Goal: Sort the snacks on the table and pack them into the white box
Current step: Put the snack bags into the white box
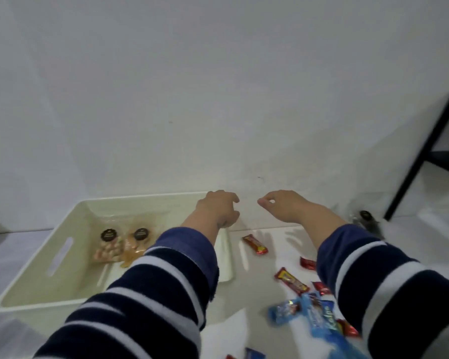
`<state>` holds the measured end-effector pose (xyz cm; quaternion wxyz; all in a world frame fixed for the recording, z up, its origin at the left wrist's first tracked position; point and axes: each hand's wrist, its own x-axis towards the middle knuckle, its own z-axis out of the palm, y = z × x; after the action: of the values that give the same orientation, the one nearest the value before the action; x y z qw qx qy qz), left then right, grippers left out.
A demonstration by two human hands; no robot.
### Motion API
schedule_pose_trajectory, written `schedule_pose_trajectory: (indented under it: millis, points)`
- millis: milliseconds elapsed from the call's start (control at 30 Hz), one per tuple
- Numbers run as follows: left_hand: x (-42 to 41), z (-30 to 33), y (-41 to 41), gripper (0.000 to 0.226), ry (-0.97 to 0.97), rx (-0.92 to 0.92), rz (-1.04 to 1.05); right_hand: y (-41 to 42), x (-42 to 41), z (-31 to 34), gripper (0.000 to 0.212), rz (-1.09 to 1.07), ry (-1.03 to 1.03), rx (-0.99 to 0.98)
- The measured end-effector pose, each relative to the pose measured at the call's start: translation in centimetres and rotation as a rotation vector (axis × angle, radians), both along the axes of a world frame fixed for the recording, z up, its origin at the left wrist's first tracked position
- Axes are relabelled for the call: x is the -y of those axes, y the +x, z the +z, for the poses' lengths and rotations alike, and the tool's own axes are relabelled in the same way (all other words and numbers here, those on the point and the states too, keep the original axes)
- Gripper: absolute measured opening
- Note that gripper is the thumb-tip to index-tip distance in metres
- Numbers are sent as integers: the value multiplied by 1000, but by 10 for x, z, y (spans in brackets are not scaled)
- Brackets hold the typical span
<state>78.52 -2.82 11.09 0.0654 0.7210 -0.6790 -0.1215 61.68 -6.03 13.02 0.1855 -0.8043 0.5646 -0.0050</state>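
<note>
The white box [62, 224] stands at the left of the table. Inside it lie two clear bags with dark round labels, one of pale pink snacks [107, 248] and one of orange snacks [134, 248]. My left hand [219, 208] hovers over the box's far right corner, fingers loosely curled, holding nothing. My right hand [283, 203] hangs in the air to its right near the wall, also empty, with thumb and fingertips close together. Several red bars [254, 244] [292, 281] and blue packets [319, 320] lie on the table right of the box.
Another clear bag with a dark label [366, 218] lies blurred at the far right of the table. A black frame [425, 151] leans up at the right edge. A white wall [218, 99] closes off the back of the table.
</note>
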Motion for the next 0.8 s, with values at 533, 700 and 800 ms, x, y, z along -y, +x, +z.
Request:
schedule_pose_trajectory:
  millis: [533,700,800]
  points:
    - [110,-134,-291,51,114,-474,65,-322,125,-111,30,-326,60,129]
    - [139,-177,-324,62,60,-557,205,-344,167,-157,49,-440,41,328]
    - [147,-193,-337,65,29,-558,255,-341,185,-179,55,-409,66,435]
